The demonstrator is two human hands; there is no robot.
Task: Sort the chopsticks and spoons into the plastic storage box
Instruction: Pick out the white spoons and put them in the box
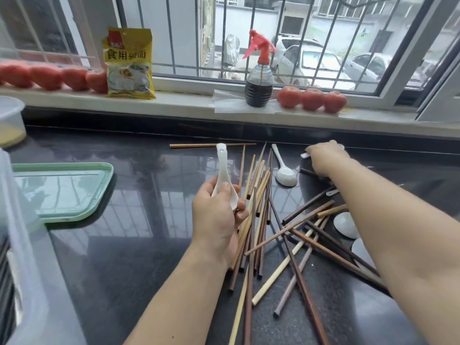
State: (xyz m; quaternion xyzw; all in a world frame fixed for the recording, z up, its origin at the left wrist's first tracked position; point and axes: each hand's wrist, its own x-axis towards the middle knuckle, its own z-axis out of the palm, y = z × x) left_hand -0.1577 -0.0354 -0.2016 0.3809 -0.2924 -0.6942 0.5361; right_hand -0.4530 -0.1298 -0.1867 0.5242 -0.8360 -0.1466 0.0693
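Observation:
My left hand grips a white ceramic spoon by its bowl, handle pointing up, above the dark counter. My right hand reaches to the far right of the counter and closes on another white spoon, whose handle tip shows beside the fingers. Several wooden chopsticks lie scattered between my arms. A third white spoon lies among them, and more white spoons sit partly under my right forearm. The clear plastic storage box stands at the left edge.
A green tray lid lies on the counter at left. On the window sill stand a yellow packet, a spray bottle and tomatoes. A plastic tub sits at far left.

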